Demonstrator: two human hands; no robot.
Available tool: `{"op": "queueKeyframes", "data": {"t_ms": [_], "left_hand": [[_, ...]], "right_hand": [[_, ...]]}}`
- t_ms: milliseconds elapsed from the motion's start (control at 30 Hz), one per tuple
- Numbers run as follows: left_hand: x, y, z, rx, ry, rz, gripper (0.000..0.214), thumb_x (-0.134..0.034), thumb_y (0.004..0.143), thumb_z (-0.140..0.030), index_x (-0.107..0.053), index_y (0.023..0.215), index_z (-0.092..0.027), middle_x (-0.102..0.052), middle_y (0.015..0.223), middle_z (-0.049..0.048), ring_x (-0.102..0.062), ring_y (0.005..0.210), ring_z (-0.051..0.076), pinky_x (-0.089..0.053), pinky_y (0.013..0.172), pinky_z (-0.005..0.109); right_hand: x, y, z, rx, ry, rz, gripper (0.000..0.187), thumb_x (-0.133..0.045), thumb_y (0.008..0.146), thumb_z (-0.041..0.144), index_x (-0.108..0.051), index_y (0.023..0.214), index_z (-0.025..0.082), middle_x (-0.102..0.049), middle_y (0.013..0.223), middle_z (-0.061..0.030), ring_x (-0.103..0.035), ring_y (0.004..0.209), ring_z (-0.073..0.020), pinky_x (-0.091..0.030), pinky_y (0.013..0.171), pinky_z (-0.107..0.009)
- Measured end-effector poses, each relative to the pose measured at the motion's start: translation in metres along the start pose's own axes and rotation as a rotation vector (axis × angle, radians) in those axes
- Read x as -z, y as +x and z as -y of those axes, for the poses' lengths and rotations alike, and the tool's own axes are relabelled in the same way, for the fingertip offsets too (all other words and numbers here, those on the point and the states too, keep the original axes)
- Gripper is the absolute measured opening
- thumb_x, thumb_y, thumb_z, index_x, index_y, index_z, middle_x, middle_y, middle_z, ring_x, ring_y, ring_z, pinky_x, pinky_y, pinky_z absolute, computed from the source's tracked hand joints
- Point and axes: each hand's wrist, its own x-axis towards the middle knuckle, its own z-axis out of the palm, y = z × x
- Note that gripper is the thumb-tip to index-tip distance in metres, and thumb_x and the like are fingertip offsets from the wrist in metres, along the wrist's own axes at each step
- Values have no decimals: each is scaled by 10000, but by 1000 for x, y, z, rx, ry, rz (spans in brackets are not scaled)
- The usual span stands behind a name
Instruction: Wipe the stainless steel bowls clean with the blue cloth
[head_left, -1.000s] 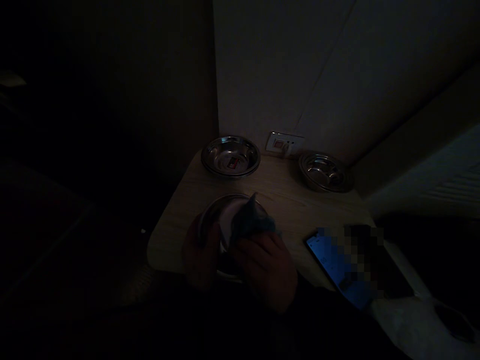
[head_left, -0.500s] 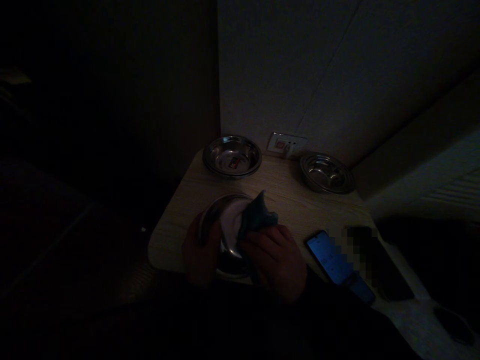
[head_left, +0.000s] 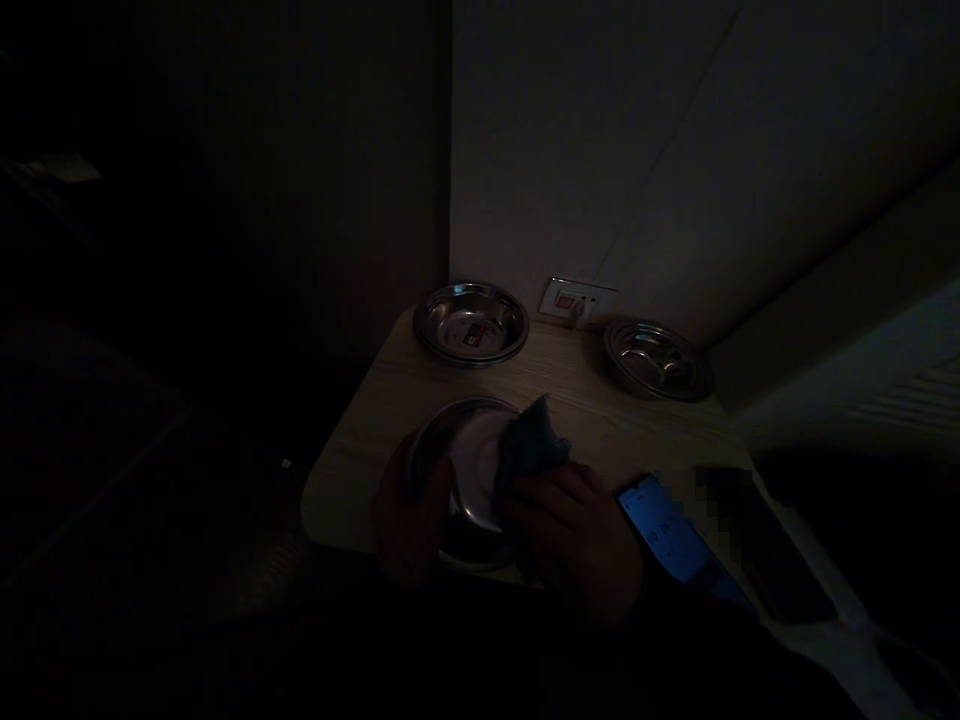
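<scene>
Head view: your left hand [head_left: 411, 525] is clamped on the left rim of the metal bowl [head_left: 474, 478], which sits between your hands; your right hand [head_left: 581, 545] grips a bluish cloth [head_left: 534, 442]; lit phone [head_left: 666, 532] just right of that hand.

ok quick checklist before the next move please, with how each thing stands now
1. Left hand gripping the metal bowl at its left rim: ok.
2. Right hand holding the blue-green cloth at the bowl's right side: ok.
3. Labelled bowl at the back left standing apart from both hands: ok.
4. Lit phone clear of the right sleeve: cannot tell, their edges meet in the dark.
5. Bowl's inside free of marks: cannot tell, too dim.
6. Light good enough for close checking: not ok, very dark.
</scene>
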Motion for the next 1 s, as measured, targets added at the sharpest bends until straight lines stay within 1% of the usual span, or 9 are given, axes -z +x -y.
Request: {"op": "queueKeyframes", "data": {"t_ms": [133,233,367,500,567,667,767,900,1000], "left_hand": [[-1,1,-2,3,3,-13,451,-567,743,-414,-610,1109,-154,-696,1048,87,-645,964,235,-513,820,328],[-1,1,0,6,-6,-8,440,-567,753,-408,-608,1111,-155,-691,1063,93,-641,979,237,-509,836,331],[-1,0,2,-24,-30,24,435,-570,761,-417,-607,1124,-179,-679,1095,81,-629,1010,231,-499,861,326],[1,-2,2,-3,-40,13,459,-573,744,-409,-604,1124,-152,-680,1090,101,-632,1008,242,-500,864,340],[2,-2,2,8,-35,15,470,-576,741,-415,-601,1131,-154,-678,1097,103,-627,1021,249,-498,872,351],[1,-2,3,-6,-33,22,459,-578,744,-414,-602,1131,-168,-680,1097,94,-626,1024,248,-496,877,356],[1,-1,1,-20,-39,18,434,-567,747,-405,-609,1107,-167,-689,1071,90,-638,996,246,-506,857,355],[1,-2,0,-37,-41,42,438,-569,737,-406,-605,1103,-169,-691,1067,88,-638,998,249,-507,858,359],[1,-3,2,-5,-34,0,433,-576,734,-398,-606,1105,-176,-684,1089,95,-631,1020,251,-498,877,364]], "right_hand": [[-3,14,-9,5,-60,-1,229,-438,944,203,-657,987,152,-697,993,-51,-536,873,-202,-367,754,-356],[-7,25,-7,-22,-93,-1,208,-462,931,201,-660,973,154,-696,975,-53,-530,864,-202,-365,745,-354],[-4,23,-1,-10,-97,45,204,-462,932,195,-652,997,158,-693,983,-46,-527,858,-199,-356,748,-357],[-1,22,0,-27,-158,29,203,-462,930,197,-657,965,157,-696,951,-48,-524,855,-208,-348,739,-368],[0,22,1,-25,-140,40,214,-446,937,194,-654,971,157,-695,943,-47,-524,839,-200,-351,729,-359],[1,22,2,-2,-126,49,206,-452,936,194,-652,981,173,-695,946,-34,-528,837,-194,-349,737,-357],[0,21,5,-39,-172,28,187,-478,917,186,-659,959,171,-695,932,-43,-527,837,-199,-353,728,-361],[-2,20,7,-32,-139,55,176,-496,905,192,-657,975,179,-690,953,-41,-531,842,-192,-366,720,-357],[-2,23,7,-58,-164,45,173,-501,900,191,-659,970,181,-693,943,-38,-531,840,-201,-360,719,-363]]}}
